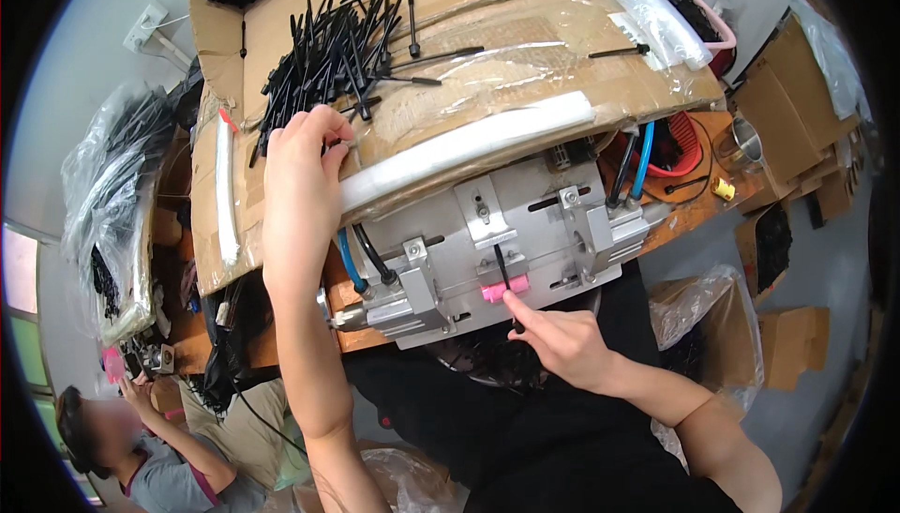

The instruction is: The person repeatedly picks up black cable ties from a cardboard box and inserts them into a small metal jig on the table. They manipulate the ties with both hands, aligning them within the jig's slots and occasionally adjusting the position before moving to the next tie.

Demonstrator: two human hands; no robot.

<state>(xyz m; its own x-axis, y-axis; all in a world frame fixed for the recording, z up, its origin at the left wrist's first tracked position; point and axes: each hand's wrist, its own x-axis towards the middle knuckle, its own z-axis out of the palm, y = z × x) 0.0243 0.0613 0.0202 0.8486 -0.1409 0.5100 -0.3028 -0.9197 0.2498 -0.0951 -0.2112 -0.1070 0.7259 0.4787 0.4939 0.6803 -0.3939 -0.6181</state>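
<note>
My left hand [307, 143] is at the near edge of a pile of thin black plastic sticks with knobbed ends [328, 58], on a sheet of cardboard [525, 67]. Its fingers are pinched together; what lies between the fingertips is mostly hidden. Below, my right hand [561, 342] is closed at the near end of one black plastic stick [502, 260]. That stick lies across a small pink block [506, 289] at the front of a metal fixture [469, 222]. The right index fingertip is right by the pink block.
Metal clamps [424, 274] and blue hoses [352, 260] flank the fixture. A red basket [689, 147] with black pieces is at right, near a yellow spool [723, 188]. Cardboard boxes [792, 349] stand on the floor. Another person [178, 447] sits at lower left.
</note>
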